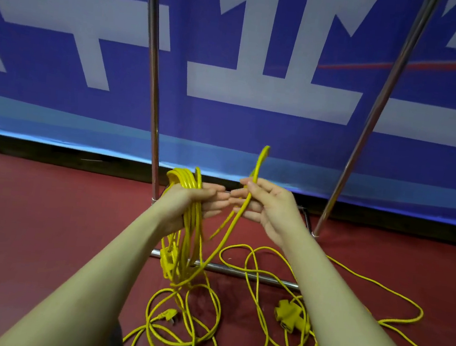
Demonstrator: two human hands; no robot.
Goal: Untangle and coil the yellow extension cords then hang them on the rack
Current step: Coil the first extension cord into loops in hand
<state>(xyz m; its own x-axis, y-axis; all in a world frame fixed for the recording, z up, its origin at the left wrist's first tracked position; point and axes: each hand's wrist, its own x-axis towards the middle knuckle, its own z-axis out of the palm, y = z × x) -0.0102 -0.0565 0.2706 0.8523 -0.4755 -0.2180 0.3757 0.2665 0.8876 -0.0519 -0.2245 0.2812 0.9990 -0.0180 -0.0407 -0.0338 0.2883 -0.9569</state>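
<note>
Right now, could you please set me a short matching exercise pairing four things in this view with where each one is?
Things:
1. Coil
2. Loop
3. Socket block
4. Plug

Places:
A. On the red floor, below the right forearm
B. Pinched in the right hand, standing up above it
C. On the floor, under the hanging coil
D. Gripped in the left hand, hanging down

Pairs: 1-D, 2-B, 3-A, 4-C
</note>
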